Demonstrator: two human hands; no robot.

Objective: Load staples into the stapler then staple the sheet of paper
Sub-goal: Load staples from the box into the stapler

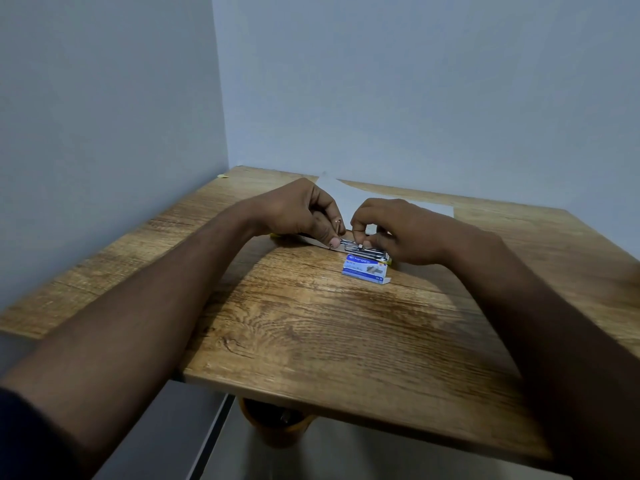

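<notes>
A small stapler (360, 251) lies opened on the wooden table (311, 323), its metal magazine showing and bits of yellow body at both ends. My left hand (304, 213) grips its left part, thumb pressed on the metal. My right hand (398, 230) pinches something small over the magazine; I cannot tell if it is a strip of staples. A blue and white staple box (365, 270) rests just in front of the stapler, its flap open. A white sheet of paper (346, 199) lies behind my hands, largely hidden by them.
The table stands in a corner between two pale walls. A small yellow scrap (222, 175) sits at the far left edge by the wall. Below the near table edge a round yellowish container (273, 427) shows on the floor.
</notes>
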